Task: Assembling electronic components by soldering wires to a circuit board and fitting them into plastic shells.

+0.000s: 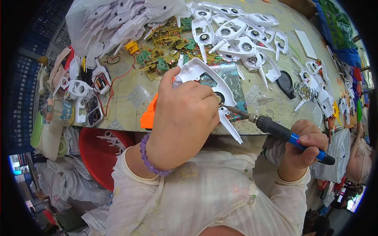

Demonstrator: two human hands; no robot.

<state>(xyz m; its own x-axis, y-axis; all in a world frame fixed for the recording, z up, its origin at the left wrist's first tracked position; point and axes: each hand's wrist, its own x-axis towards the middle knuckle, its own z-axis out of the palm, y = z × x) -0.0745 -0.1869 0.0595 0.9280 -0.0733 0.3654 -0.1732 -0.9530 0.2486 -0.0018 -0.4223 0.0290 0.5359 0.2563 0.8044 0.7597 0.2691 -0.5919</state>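
Sitting by the tabletop's left edge: loose white plastic housings with thin red and black wires; red plastic basin below the front edge, left part. Clear plastic bag packed with white parts at the back-left corner. Bright orange plastic piece at the front edge, next to left hand, which wears a purple bead bracelet. Left hand curled, fingers closed on a white curved plastic housing with a long stem; it's at the middle of the front edge, stem poking past it. Green circuit boards with yellow wires heaped behind, white housing pile toward the back edge. Soldering iron with black and blue handle angled in, tip at the housing's round dark disc, contact unclear. Right hand wrapped around the handle, fingers bent, just beyond the front edge. Black oval lid and metal coil near the right edge.
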